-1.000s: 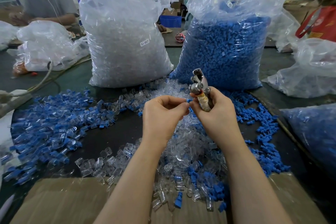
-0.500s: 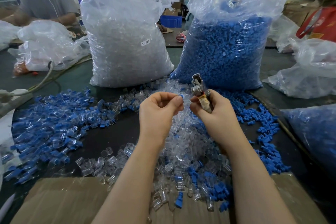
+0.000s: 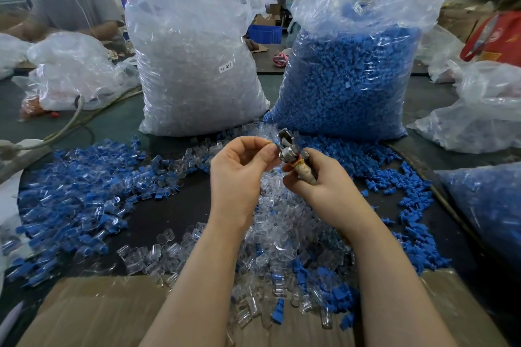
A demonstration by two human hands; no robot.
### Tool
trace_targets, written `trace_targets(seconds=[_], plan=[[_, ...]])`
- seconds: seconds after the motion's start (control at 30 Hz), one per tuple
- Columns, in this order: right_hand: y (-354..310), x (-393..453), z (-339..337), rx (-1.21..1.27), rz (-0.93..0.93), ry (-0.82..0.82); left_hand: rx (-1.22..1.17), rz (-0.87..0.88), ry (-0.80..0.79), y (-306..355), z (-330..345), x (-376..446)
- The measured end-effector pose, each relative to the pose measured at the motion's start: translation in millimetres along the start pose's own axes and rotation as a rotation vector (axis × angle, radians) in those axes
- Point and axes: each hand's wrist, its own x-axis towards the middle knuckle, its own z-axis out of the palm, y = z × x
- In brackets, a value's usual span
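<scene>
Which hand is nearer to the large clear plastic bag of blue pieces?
Right. The right hand, gripping a small metal tool, sits in front of the large clear plastic bag of blue pieces; the left hand, pinching a small blue piece, lies further left, off its corner.

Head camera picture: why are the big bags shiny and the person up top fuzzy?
In the head view, light glints off the crinkled clear bag and blue bag; the person at top left is blurred; the wide lens curves the edges.
</scene>
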Motion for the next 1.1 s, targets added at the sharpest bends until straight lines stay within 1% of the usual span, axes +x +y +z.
trace_targets(seconds=[0.2,0.33,0.57,0.93,1.03,1.1], plan=[[0.0,-1.1,-0.8,-0.036,0.013,-0.042,-0.029,0.005,-0.012,2.3,-1.8,0.4],[-3.5,-2.5,-1.9,-0.032,0.001,-0.031,-0.033,0.008,-0.041,3.7,-0.4,-0.4],[-3.3,-2.4,-1.9,-0.116,-0.006,0.001,-0.018,0.000,-0.044,3.1,-0.9,-0.6],[2.1,-2.0,-0.6,-0.166,-0.013,0.015,-0.004,-0.021,-0.038,5.6,0.7,-2.8],[2.7,-1.2,-0.3,-0.166,-0.017,0.017,-0.004,-0.051,-0.036,6.5,1.0,-1.8],[3.5,-0.6,0.9,-0.184,-0.020,0.030,-0.037,-0.122,-0.025,5.9,0.8,-1.2]])
